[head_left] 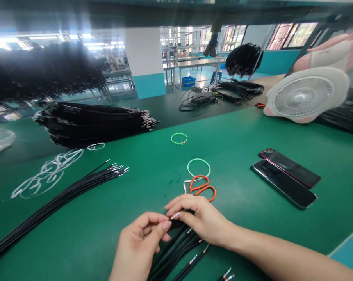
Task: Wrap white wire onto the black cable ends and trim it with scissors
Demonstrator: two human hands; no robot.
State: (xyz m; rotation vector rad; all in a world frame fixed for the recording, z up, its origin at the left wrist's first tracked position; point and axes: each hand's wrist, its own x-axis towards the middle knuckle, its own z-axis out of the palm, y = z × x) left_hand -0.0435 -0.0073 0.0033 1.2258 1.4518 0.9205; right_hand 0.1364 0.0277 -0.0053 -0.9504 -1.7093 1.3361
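At the bottom middle, my left hand (pixel 145 238) pinches the end of a black cable (pixel 170 219) between thumb and forefinger. My right hand (pixel 198 218) meets it there, thumb and fingers closed on the bared tip of the same cable. Under both hands lie several black cables (pixel 179 249) with stripped, silvery ends, partly hidden by the fingers. Just beyond my right hand are scissors (pixel 202 186) with orange handles, their blades mostly hidden. A pale green ring (pixel 199 159) touches the area by the handles, and a smaller green ring (pixel 179 134) lies farther back.
Left of my hands lies a cable bundle (pixel 85 183), beside tangled white ties (pixel 52 168). A big black cable pile (pixel 97 121) sits behind. Two phones (pixel 284 183) lie at right, below a white fan (pixel 305 95). A power strip (pixel 202 92) with cords stands at the back.
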